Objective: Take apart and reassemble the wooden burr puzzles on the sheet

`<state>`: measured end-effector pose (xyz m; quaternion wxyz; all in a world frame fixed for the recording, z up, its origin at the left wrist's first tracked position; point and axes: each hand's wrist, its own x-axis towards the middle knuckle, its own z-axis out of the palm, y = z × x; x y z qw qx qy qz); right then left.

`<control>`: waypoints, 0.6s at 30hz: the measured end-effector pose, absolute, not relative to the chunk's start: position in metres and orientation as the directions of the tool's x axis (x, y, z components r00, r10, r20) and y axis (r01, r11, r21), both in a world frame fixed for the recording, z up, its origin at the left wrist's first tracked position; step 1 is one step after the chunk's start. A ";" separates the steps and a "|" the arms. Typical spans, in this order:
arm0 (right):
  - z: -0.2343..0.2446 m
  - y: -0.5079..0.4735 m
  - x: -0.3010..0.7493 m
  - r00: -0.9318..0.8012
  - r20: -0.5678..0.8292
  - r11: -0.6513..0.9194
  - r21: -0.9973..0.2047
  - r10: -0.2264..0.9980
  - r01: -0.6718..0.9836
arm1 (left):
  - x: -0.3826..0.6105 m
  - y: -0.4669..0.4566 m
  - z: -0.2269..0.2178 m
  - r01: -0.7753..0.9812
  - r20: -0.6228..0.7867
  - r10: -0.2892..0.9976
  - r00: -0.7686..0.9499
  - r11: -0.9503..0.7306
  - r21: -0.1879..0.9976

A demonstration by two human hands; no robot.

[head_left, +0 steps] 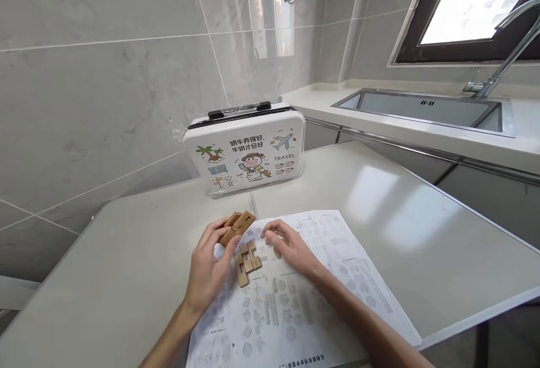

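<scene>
My left hand (211, 264) is closed around several light-brown wooden puzzle blocks (237, 227), raised just above the paper. A dark mark shows on the end of the upper block. Below them, more notched wooden puzzle pieces (248, 264) lie together on a printed instruction sheet (320, 300). To the right of these, my right hand (289, 247) hovers over the sheet with its fingers loosely bent and slightly apart. Nothing shows between its fingertips. The sheet carries rows of small drawings of puzzle shapes, and its title appears upside down at the near edge.
A white cartoon-printed case (248, 151) in clear plastic stands at the back of the pale table (126, 278), against the grey tiled wall (105, 92). At the right are a counter with a sink (422, 110), a curved faucet (506, 55) and a window (468, 5).
</scene>
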<state>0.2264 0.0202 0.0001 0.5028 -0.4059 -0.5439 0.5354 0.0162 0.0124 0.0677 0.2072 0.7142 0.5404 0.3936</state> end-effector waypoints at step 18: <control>-0.004 0.041 0.246 -0.010 -0.215 -0.136 -0.580 0.977 -0.804 | 0.112 -0.018 0.010 -0.576 -0.321 0.778 0.540 0.620 0.533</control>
